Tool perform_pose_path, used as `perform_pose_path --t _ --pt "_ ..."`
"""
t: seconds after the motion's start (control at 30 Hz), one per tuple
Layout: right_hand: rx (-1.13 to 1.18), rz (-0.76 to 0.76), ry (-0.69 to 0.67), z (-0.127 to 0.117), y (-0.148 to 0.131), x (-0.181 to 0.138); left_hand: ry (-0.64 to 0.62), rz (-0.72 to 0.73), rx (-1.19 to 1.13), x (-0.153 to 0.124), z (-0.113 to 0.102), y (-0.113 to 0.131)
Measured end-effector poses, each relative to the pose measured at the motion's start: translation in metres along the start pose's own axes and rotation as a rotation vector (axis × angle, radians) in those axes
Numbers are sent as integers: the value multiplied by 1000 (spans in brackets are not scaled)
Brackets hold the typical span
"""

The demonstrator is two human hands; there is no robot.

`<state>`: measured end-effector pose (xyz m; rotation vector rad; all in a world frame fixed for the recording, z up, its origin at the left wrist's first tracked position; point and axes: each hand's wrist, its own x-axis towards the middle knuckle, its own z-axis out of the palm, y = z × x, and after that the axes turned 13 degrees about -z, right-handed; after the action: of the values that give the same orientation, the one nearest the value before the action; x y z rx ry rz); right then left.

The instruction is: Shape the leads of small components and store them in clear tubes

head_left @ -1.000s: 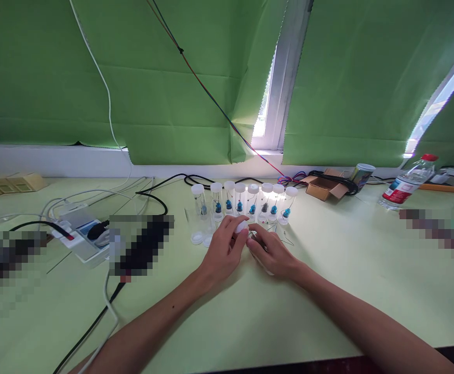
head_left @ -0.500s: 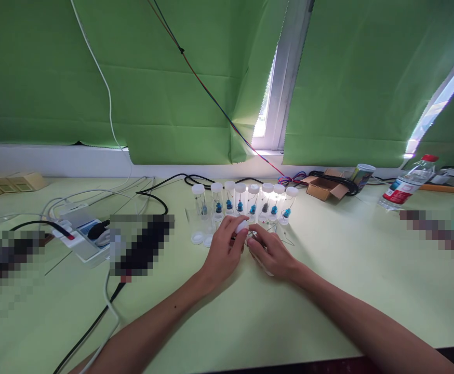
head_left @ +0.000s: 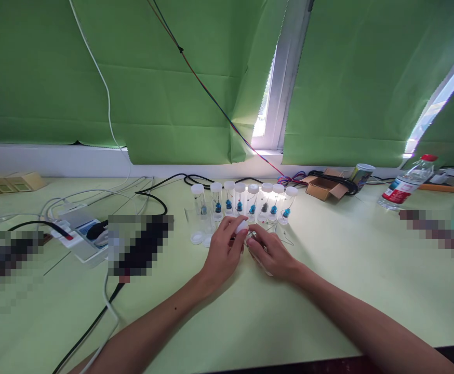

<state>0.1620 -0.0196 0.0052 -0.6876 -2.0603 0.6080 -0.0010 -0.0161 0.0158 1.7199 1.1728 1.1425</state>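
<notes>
Head view: the left hand (head_left: pixel 224 247) pinches a white cap (head_left: pixel 241 226). Clear tubes (head_left: pixel 240 198) stand behind the cap; the right hand (head_left: pixel 272 254) curls just right of it, its grip too hidden to tell.

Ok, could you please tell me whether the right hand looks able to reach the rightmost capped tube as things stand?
Probably yes: the right hand is near the rightmost capped tube, with only some thin wire seen between, though the hand seems occupied.
</notes>
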Motion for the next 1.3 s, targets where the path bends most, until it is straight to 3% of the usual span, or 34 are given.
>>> perform_pose_path --t 0.77,1.3 --pt "-60 31 -31 -3 -1 5 130 -30 -33 -7 5 3" --pt "-112 7 -99 -4 -3 6 213 -117 102 1 0 5"
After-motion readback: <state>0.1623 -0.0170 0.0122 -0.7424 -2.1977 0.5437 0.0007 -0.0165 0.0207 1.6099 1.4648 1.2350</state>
